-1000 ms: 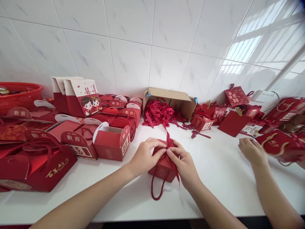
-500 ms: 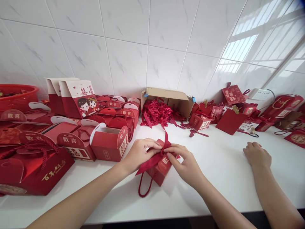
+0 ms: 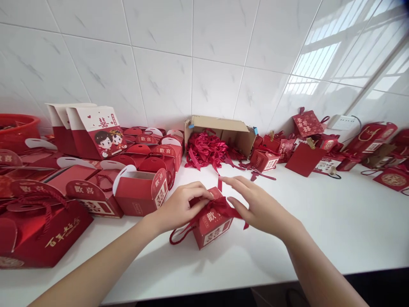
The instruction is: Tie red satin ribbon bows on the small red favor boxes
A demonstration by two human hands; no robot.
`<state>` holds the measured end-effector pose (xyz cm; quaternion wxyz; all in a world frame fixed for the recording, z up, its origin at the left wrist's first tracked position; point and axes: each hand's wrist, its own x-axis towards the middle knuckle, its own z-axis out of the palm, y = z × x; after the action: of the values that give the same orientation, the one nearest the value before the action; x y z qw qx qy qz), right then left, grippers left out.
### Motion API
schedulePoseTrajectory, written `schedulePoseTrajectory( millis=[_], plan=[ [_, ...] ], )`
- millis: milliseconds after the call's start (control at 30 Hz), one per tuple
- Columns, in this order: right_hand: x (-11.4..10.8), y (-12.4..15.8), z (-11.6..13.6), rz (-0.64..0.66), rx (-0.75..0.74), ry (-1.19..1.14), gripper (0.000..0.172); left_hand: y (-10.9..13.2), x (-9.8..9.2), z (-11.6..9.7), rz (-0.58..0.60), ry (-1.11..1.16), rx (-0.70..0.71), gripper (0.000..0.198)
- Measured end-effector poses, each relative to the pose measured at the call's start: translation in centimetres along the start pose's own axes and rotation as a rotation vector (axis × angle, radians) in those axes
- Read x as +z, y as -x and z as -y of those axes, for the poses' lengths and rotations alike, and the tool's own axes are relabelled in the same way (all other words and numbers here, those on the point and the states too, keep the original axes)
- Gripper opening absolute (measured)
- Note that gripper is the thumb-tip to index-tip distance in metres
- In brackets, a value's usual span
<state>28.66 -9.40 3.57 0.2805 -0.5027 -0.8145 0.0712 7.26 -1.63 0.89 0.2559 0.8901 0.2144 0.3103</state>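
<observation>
A small red gift box (image 3: 214, 232) stands on the white table in front of me, turned at an angle. A dark red ribbon bow (image 3: 220, 206) sits on its top. From the left, my left hand (image 3: 188, 202) pinches the bow's left side between thumb and fingers. My right hand (image 3: 252, 200) is at the right of the bow, fingers stretched and thumb apart, with nothing gripped. A ribbon tail hangs down beneath its thumb. The box's twisted cord handle (image 3: 175, 241) lies out to the left, and a loose ribbon strip lies behind the box.
Behind, a cardboard carton (image 3: 220, 123) on its side holds a heap of red ribbons (image 3: 206, 149). Many red boxes (image 3: 137, 192) crowd the left, with a red basin (image 3: 19, 132) beyond. Sample boxes and a red card (image 3: 305, 160) stand right, before the tiled wall.
The gift box has been turned, so its front label now shows. My right hand has released the ribbon and opened. Another person's fist at the right has left the view.
</observation>
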Motion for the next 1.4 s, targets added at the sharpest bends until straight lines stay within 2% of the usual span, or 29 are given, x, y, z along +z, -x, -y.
schedulePoseTrajectory(
  millis=[100, 233, 400, 567, 667, 867, 1000, 1100, 1167, 1267, 1400],
  plan=[
    [1.0, -1.0, -1.2, 0.055, -0.197, -0.085, 0.04, 0.0, -0.3, -0.2, 0.004, -0.01, -0.033, 0.018],
    [2.5, -1.2, -1.6, 0.047, -0.233, -0.063, 0.03, 0.1, -0.5, -0.3, 0.023, 0.078, -0.139, 0.014],
    [3.5, -0.8, -1.7, 0.077, -0.311, 0.085, 0.043, -0.3, -0.9, 0.6, 0.028, 0.104, -0.195, 0.019],
    [3.8, -0.8, -1.3, 0.117, -0.302, 0.261, 0.049, -0.8, -1.6, 1.2, 0.045, 0.09, -0.203, 0.021],
    [3.7, -0.9, -0.8, 0.141, -0.296, 0.292, 0.048, -0.9, -2.0, 1.3, 0.086, 0.075, -0.196, 0.023],
    [3.8, -1.3, -0.9, 0.21, -0.251, 0.148, 0.042, -1.2, -2.1, 0.6, 0.112, -0.008, -0.188, 0.019],
    [4.1, -1.6, -1.7, 0.179, -0.269, 0.042, 0.043, -1.3, -1.5, 0.2, 0.084, -0.24, -0.035, 0.021],
    [4.1, -1.7, -2.1, 0.167, -0.294, 0.013, 0.044, -1.1, -1.2, 0.4, 0.139, -0.43, 0.102, 0.026],
    [4.1, -1.7, -2.2, 0.166, -0.306, -0.008, 0.047, -1.0, -1.3, 0.5, 0.175, -0.472, 0.12, 0.025],
    [4.0, -1.6, -2.2, 0.161, -0.333, -0.062, 0.048, -0.8, -1.8, 0.1, 0.235, -0.373, 0.056, 0.018],
    [4.1, -1.6, -2.3, 0.156, -0.387, -0.095, 0.046, -0.9, -2.3, -0.3, 0.381, -0.169, -0.086, 0.011]
  ],
)
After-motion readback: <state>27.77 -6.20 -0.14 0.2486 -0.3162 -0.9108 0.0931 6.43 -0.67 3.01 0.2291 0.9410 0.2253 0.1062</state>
